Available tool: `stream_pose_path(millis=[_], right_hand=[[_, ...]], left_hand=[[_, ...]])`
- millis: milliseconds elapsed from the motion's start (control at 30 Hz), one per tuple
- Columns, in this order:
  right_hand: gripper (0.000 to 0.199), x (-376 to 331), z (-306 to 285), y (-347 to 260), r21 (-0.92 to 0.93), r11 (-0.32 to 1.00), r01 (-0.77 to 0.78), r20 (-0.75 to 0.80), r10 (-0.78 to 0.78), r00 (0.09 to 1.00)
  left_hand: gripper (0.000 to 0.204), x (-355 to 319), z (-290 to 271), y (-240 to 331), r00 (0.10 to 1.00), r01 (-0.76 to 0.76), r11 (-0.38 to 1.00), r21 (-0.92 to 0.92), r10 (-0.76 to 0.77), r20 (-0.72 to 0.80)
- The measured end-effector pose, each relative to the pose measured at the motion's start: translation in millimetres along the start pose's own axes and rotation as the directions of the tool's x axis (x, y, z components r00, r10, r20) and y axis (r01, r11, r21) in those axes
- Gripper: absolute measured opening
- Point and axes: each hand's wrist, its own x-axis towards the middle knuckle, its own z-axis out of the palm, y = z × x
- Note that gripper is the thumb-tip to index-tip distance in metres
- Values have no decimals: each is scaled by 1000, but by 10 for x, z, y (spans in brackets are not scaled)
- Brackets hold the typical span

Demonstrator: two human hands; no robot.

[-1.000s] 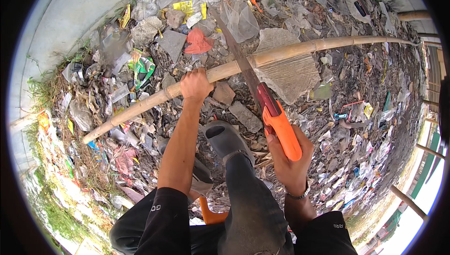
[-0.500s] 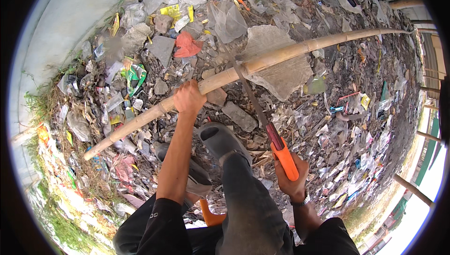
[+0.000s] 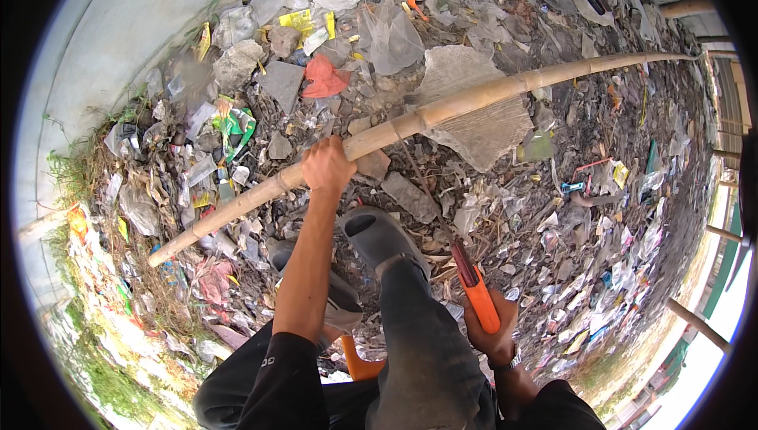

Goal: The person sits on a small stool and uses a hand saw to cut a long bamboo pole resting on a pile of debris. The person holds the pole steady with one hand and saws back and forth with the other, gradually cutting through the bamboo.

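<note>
A long bamboo pole (image 3: pixel 545 77) slants across the view, from the near left up to the far right. My left hand (image 3: pixel 328 165) is wrapped round it left of the middle. In my right hand (image 3: pixel 491 331) is the orange handle of a handsaw (image 3: pixel 478 297), held low and to the right. Its narrow, dark blade points up and left, and its far end reaches the near side of the pole, right of my left hand. Whether the blade touches the bamboo, I cannot tell. A broken concrete slab (image 3: pixel 482 142) lies under the pole's middle.
Rubbish, stones and plastic scraps cover the ground (image 3: pixel 545 272). My grey clog (image 3: pixel 379 236) stands just below the pole. An orange object (image 3: pixel 361 360) shows between my legs. A pale wall (image 3: pixel 103 59) curves along the left, and poles (image 3: pixel 699 323) stand at the right edge.
The saw blade crossed over the pole before; now it is drawn back toward me, its end at the pole's near side. My left hand keeps its grip. The whole view has shifted slightly.
</note>
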Motion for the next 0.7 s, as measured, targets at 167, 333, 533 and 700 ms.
stream_pose_path(millis=[167, 333, 533, 700], right_hand=[[13, 366, 208, -142, 174, 983, -58, -88, 74, 993], [13, 958, 706, -109, 147, 984, 101, -146, -80, 986], [13, 1112, 353, -379, 193, 979, 62, -113, -41, 993], [19, 1181, 230, -886, 236, 969, 78, -29, -74, 997]], left_hand=[[10, -65, 7, 113, 994, 21, 999, -30, -24, -110], [7, -174, 127, 88, 987, 11, 999, -50, -19, -163], [6, -67, 96, 99, 987, -1, 1000, -6, 0, -160], [9, -130, 139, 67, 985, -7, 999, 52, 16, -171]])
